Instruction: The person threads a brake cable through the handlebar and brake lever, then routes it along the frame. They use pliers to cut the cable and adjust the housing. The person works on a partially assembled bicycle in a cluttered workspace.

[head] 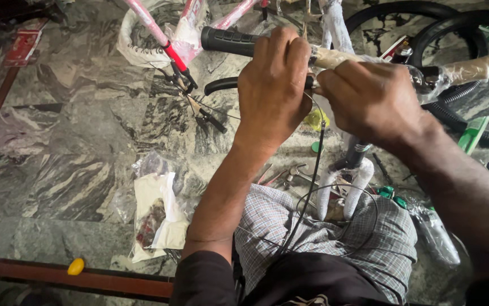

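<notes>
Ribbed rubber handlebar grip (228, 41), bare-handed

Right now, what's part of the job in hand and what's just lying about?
In hand: left hand, right hand, handlebar, black grip, brake lever, black cable.
Lying about: plastic bag, yellow piece, tyres, wrenches.

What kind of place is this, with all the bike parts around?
Probably a bicycle repair or assembly spot on a marble floor. Both hands, left hand and right hand, work at a wrapped handlebar; tyres and loose tools lie nearby.
</notes>
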